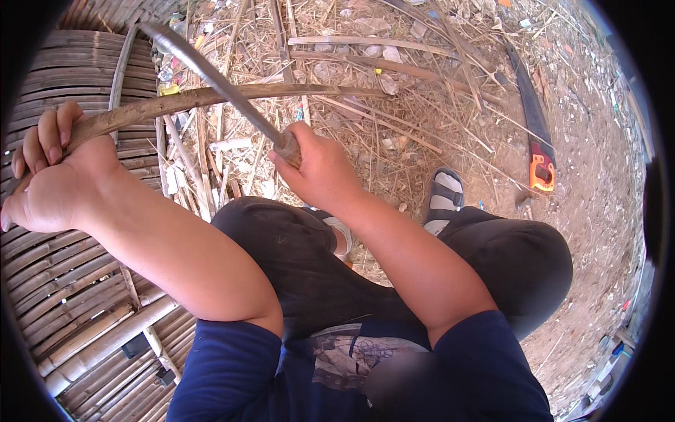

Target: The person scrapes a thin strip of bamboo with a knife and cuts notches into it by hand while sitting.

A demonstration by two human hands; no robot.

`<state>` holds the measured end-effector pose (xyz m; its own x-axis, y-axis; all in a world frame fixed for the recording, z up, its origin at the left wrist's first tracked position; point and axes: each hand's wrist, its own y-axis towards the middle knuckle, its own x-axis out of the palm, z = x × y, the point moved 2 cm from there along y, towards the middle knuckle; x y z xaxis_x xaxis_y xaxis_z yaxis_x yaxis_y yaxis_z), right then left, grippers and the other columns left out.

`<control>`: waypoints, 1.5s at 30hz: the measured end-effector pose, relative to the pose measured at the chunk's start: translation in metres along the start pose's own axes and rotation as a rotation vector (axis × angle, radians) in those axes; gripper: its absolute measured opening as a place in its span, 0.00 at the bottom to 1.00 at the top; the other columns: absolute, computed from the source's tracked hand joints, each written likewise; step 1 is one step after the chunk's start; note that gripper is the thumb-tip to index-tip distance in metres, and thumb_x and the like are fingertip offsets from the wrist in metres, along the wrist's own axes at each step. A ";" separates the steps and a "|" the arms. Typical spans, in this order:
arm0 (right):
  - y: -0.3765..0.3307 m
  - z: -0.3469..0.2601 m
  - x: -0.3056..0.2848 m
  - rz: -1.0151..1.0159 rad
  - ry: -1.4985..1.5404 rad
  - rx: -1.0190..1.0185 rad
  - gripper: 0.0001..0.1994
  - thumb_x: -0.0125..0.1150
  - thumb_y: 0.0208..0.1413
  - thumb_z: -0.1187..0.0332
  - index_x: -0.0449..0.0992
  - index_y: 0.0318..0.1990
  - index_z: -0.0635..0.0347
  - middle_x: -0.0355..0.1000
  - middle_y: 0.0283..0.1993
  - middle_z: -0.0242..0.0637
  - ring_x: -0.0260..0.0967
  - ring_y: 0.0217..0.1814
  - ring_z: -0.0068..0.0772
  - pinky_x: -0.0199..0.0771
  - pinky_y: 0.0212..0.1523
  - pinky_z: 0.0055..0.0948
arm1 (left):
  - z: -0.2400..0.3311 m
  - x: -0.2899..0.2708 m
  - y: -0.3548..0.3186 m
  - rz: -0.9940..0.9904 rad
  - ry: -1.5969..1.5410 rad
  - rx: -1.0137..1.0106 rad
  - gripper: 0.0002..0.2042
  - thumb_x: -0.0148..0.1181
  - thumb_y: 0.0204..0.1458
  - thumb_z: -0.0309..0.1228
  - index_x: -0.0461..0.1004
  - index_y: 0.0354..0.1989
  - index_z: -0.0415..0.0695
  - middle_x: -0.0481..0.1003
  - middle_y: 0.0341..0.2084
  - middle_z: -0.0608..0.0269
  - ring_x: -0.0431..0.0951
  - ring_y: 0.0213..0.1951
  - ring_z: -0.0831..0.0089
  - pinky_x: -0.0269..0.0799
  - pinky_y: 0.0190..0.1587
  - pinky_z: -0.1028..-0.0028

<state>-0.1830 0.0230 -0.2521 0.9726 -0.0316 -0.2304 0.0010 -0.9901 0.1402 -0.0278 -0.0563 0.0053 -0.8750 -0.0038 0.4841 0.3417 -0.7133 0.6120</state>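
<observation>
Now, going left to right: my left hand point(53, 179) is closed around the near end of one long stick point(211, 98), whose long axis runs rightward and away over the bamboo platform point(77, 77). My right hand point(320, 169), the nearer to its middle, is fisted on one knife point(211, 74), the blade crossing the stick. One saw point(538, 133) lies on the ground, well right.

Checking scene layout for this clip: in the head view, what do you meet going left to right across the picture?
Woven bamboo platform → left hand gripping a long wooden stick → right hand holding a long knife → sandalled foot → orange-handled handsaw lying on the dirt.
</observation>
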 end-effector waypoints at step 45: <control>0.017 0.033 -0.036 -0.102 0.098 0.153 0.22 0.65 0.50 0.61 0.73 0.49 0.66 0.77 0.40 0.53 0.76 0.44 0.53 0.74 0.46 0.42 | 0.002 -0.032 0.019 -0.591 -0.404 -0.291 0.16 0.63 0.44 0.52 0.67 0.16 0.58 0.58 0.09 0.83 0.54 0.12 0.84 0.51 0.23 0.78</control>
<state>-0.2255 0.0023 -0.2737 0.9872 0.0760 -0.1400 0.0727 -0.9969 -0.0289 0.0077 -0.0683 0.0024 -0.6716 0.6514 0.3531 -0.2964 -0.6730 0.6777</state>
